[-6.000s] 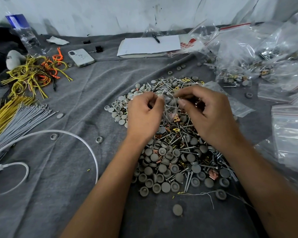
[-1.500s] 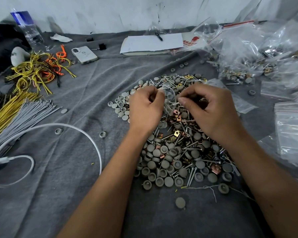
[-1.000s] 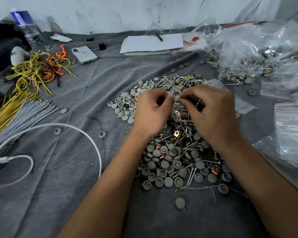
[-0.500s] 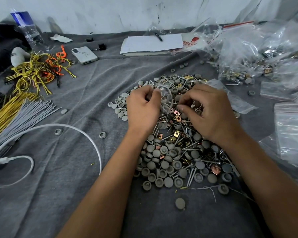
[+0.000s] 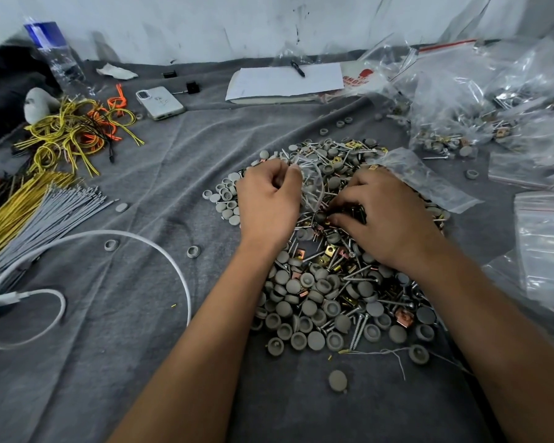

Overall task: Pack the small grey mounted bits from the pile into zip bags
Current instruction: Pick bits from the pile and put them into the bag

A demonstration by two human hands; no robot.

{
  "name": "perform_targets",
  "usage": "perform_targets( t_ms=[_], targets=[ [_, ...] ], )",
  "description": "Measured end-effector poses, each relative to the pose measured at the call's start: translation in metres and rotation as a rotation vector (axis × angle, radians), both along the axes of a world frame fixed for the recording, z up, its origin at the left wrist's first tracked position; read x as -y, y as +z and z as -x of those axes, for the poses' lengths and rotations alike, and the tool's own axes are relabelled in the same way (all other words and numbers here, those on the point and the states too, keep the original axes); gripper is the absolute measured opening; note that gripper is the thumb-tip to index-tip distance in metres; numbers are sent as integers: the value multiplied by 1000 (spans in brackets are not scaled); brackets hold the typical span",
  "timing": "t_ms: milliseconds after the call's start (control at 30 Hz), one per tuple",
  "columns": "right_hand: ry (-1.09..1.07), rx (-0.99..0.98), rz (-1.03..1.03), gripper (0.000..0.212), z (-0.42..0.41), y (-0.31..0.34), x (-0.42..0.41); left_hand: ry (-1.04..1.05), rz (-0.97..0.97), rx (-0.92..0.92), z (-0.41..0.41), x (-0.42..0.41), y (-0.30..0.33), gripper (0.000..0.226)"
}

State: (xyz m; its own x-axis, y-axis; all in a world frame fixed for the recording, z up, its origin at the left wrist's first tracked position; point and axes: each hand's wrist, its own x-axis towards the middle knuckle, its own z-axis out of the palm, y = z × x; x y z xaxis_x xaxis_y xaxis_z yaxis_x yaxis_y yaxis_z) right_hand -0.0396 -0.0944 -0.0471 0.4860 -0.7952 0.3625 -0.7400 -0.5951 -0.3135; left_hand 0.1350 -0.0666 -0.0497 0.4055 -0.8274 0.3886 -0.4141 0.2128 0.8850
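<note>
Grey cloth-covered surface, carrying everything, creased toward the far edge. Heaped clear zip bags along the right edge and far right corner, some already holding parts, probably stacked there to stay out of the sorting zone. Pile of small grey mounted bits, screws and brass clips at the centre, spread flat, likely so single pieces can be picked out. Bundles of yellow and grey wires by the left edge, with a white cable looped nearer the middle. Notepad with a pen at the far edge, and a phone to its left. Left hand over the pile's far left part, fingers curled round the mouth of a small clear bag, seemingly held open and upright to receive pieces. Right hand just beside it, palm down on the pile, fingertips bent and pinching among the parts right at the bag's mouth; exactly what is pinched, hidden. Loose grey bits scattered apart on the cloth, one near the front edge.
</note>
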Motion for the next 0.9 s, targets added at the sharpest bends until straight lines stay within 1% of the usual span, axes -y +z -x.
perform_targets(
  t_ms=[67, 100, 167, 233, 400, 667, 800, 900],
  targets=[
    [4, 19, 19, 23, -1, 0, -2, 5, -2, 11, 0, 0, 0, 38],
    [5, 16, 26, 28, -2, -1, -3, 7, -2, 12, 0, 0, 0, 38],
    [13, -37, 14, 39, -3, -1, -4, 11, -5, 11, 0, 0, 0, 37],
    [28, -95, -11, 41, -3, 0, -5, 13, -11, 15, 1, 0, 0, 37],
    [39, -55, -28, 36, -4, 3, -7, 18, -21, 23, 0, 0, 0, 37],
    [48, -114, 1, 36, -6, 2, -6, 11, -20, 23, 0, 0, 1, 38],
    [39, -127, 11, 33, -6, 1, -6, 6, -25, 18, 0, -1, 1, 37],
    [19, -86, 4, 31, -6, 1, -8, 3, -31, 21, 0, -1, 2, 36]
  ],
)
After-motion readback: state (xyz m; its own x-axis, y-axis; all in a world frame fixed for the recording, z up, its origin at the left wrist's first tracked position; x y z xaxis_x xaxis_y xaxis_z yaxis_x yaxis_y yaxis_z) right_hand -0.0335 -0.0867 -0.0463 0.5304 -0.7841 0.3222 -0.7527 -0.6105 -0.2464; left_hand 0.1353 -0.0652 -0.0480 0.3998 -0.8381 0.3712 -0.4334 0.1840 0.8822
